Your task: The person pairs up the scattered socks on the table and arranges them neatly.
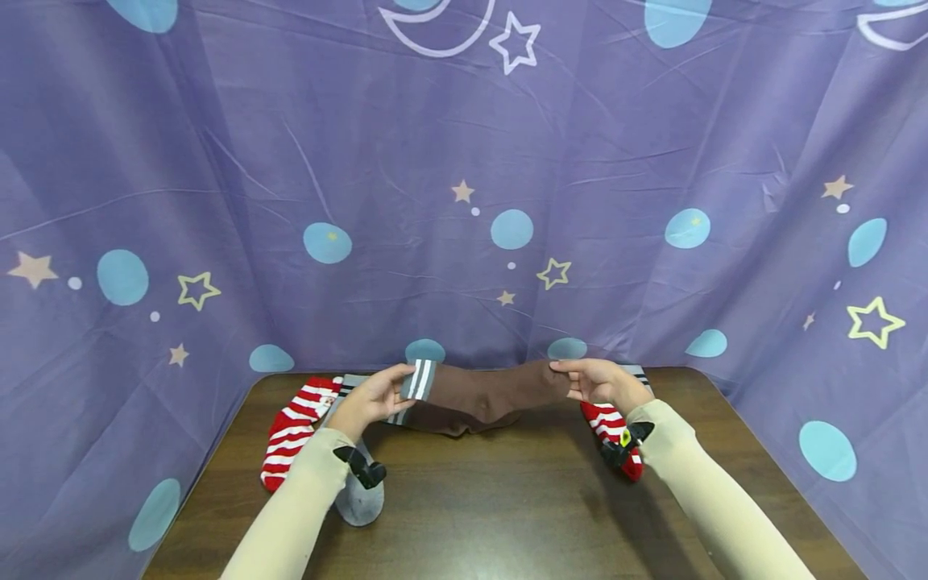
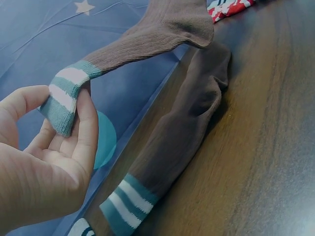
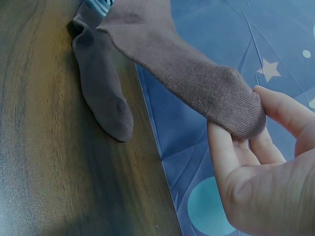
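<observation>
A brown sock point(image 1: 493, 392) with a teal, white-striped cuff is held stretched sideways above the table between both hands. My left hand point(image 1: 374, 399) pinches its cuff point(image 2: 66, 93) between thumb and fingers. At the other end, my right hand point(image 1: 603, 382) pinches the toe point(image 3: 246, 115). Beneath it, a second brown sock point(image 2: 172, 128) lies on the table, its striped cuff toward the left; in the right wrist view its toe point(image 3: 115, 120) points toward the near side.
On the left of the wooden table point(image 1: 478, 499) lie a red-and-white striped sock point(image 1: 286, 443) and a grey sock point(image 1: 360, 498). Another red-and-white sock point(image 1: 605, 419) lies under the right hand, partly hidden. A purple curtain point(image 1: 464, 161) hangs behind the table.
</observation>
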A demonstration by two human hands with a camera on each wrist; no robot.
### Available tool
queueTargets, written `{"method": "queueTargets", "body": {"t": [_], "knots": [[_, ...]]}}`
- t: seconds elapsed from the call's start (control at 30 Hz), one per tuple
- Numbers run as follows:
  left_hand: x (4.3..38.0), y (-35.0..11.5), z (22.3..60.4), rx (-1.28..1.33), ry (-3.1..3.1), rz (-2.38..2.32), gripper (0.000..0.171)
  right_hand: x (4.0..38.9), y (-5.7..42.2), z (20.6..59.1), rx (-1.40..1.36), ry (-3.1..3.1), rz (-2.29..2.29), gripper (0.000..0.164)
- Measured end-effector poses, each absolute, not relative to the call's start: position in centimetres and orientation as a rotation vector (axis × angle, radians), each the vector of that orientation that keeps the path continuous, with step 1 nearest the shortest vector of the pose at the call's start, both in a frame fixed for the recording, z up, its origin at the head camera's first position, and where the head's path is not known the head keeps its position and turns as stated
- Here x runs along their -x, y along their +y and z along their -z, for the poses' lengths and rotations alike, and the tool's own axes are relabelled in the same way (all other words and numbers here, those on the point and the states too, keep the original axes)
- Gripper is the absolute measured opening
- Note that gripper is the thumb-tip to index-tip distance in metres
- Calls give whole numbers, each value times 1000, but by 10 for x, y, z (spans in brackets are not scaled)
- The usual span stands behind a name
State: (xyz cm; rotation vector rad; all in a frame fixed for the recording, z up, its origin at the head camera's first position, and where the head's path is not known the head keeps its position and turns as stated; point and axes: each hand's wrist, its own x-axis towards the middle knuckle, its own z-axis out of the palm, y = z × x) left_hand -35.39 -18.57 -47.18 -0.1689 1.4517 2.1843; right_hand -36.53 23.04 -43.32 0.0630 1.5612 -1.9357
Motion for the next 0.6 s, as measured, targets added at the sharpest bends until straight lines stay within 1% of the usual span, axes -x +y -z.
{"method": "queueTargets", "body": {"t": [0.23,0.37,0.6], "knots": [[353,-193,465,137,1436,-2190,33,366,225,430,-27,1584,1919,29],[355,-197,462,138,1433,-2203,33,367,222,429,-7,1628,1886,29],[353,-204,458,164,1452,-2207,33,368,215,427,-1,1719,1825,16]]}}
